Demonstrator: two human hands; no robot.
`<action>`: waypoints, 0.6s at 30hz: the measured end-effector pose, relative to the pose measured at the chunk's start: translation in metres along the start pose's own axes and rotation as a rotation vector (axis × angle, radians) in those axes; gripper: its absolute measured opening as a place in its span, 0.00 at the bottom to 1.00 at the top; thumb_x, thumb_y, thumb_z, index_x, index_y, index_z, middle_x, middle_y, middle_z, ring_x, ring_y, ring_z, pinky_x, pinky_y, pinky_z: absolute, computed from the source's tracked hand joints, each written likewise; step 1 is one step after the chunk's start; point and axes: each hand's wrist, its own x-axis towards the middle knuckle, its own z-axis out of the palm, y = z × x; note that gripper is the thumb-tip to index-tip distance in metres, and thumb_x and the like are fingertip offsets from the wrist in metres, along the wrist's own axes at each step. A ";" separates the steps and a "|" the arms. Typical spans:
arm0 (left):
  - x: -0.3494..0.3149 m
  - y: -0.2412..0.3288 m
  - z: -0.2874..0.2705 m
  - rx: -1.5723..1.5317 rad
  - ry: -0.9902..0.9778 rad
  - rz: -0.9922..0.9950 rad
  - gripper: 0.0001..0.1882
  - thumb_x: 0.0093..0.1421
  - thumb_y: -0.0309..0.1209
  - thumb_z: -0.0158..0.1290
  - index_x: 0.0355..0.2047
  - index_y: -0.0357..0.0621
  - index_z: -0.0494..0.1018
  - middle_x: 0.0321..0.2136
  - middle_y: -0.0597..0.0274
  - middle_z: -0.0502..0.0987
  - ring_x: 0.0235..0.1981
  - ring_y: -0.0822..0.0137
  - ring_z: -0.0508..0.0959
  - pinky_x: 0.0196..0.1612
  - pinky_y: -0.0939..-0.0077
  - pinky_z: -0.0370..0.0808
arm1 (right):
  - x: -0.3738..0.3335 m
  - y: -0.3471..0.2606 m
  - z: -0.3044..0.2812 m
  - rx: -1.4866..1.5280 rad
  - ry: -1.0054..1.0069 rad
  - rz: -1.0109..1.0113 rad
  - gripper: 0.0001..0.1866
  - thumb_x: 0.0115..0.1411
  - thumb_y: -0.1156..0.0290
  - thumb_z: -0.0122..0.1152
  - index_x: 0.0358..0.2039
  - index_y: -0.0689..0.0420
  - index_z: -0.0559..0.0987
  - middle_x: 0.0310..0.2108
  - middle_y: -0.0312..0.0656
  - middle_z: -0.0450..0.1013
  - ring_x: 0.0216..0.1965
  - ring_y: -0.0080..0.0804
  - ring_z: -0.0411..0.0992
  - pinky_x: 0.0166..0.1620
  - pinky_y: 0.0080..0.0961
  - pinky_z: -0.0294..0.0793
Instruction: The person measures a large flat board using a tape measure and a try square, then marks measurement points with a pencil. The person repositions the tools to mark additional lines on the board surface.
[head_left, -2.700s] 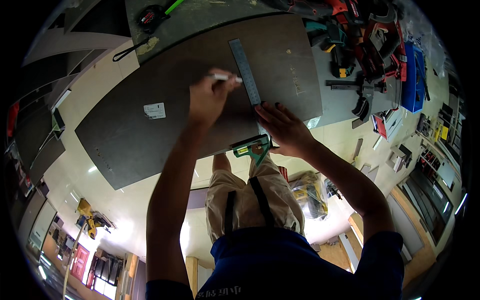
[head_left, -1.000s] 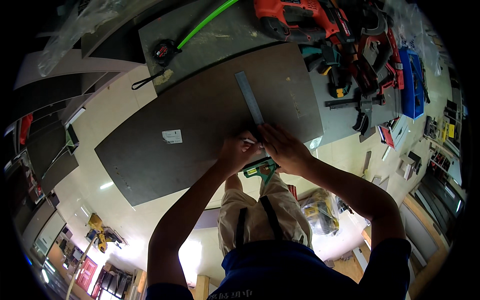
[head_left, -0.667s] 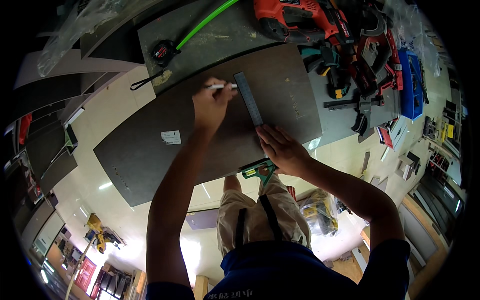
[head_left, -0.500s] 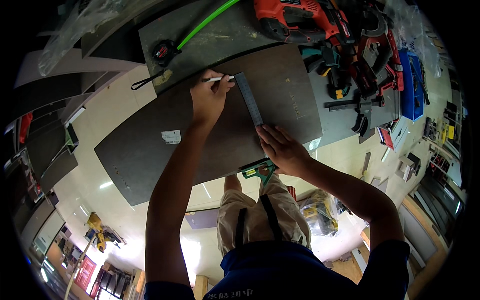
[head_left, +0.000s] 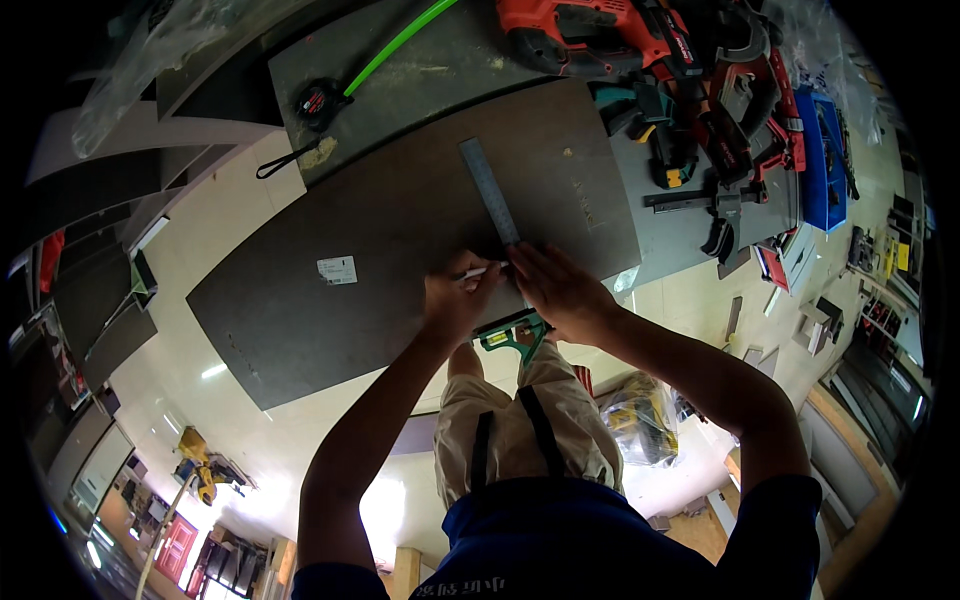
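Observation:
A dark brown panel (head_left: 400, 200) with one curved end lies across the workbench in front of me. A combination square lies on it, its steel blade (head_left: 487, 190) reaching across the panel and its green head (head_left: 512, 336) at the near edge. My right hand (head_left: 562, 292) presses on the blade close to the head, fingers extended and holding the square. In my left hand (head_left: 458, 300) a slim white pen (head_left: 482, 271) is pinched, with its tip beside the blade next to my right fingertips. A white label (head_left: 337, 270) is stuck on the panel's left part.
Beyond the panel are a tape measure (head_left: 318, 104) with a green band, a red power tool (head_left: 570, 35), several clamps (head_left: 725, 205) and a blue bin (head_left: 822, 165). Shelving (head_left: 100, 290) stands at the left. Below lies a plastic-wrapped yellow item (head_left: 640, 420).
My left hand with the pen has moved from the blade's far end down along it toward me, beside my right hand. The square and my right hand have stayed nearly in place.

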 end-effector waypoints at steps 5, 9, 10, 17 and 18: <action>-0.028 -0.007 0.013 -0.082 -0.050 -0.039 0.05 0.60 0.22 0.60 0.31 0.34 0.75 0.26 0.53 0.83 0.32 0.66 0.86 0.32 0.77 0.81 | -0.001 0.001 0.006 0.065 -0.009 0.004 0.54 0.30 0.54 0.82 0.57 0.67 0.68 0.69 0.57 0.54 0.70 0.50 0.55 0.68 0.46 0.57; -0.045 -0.013 0.021 -0.109 -0.089 -0.027 0.05 0.59 0.21 0.61 0.31 0.34 0.75 0.24 0.54 0.82 0.30 0.66 0.86 0.31 0.76 0.81 | 0.000 0.001 0.006 0.113 -0.020 0.017 0.54 0.30 0.55 0.83 0.56 0.66 0.68 0.69 0.57 0.53 0.70 0.50 0.54 0.68 0.46 0.57; -0.046 -0.013 0.022 -0.092 -0.064 0.003 0.06 0.58 0.23 0.62 0.30 0.35 0.74 0.23 0.54 0.81 0.27 0.67 0.84 0.29 0.74 0.79 | -0.001 0.000 0.008 0.107 -0.008 0.015 0.54 0.30 0.55 0.83 0.57 0.66 0.68 0.69 0.57 0.53 0.70 0.50 0.54 0.68 0.46 0.57; -0.027 0.008 0.014 0.210 -0.248 -0.094 0.10 0.57 0.30 0.62 0.30 0.35 0.74 0.21 0.53 0.80 0.23 0.67 0.83 0.26 0.71 0.77 | 0.000 0.001 0.005 0.129 -0.010 0.021 0.53 0.32 0.55 0.82 0.57 0.66 0.68 0.69 0.57 0.53 0.71 0.49 0.53 0.69 0.47 0.55; -0.025 0.010 0.013 0.207 -0.252 -0.062 0.10 0.58 0.30 0.62 0.31 0.35 0.75 0.21 0.53 0.80 0.22 0.67 0.82 0.26 0.72 0.76 | 0.000 0.001 0.003 0.130 -0.027 0.023 0.53 0.32 0.55 0.82 0.57 0.66 0.68 0.69 0.57 0.53 0.71 0.49 0.53 0.69 0.47 0.55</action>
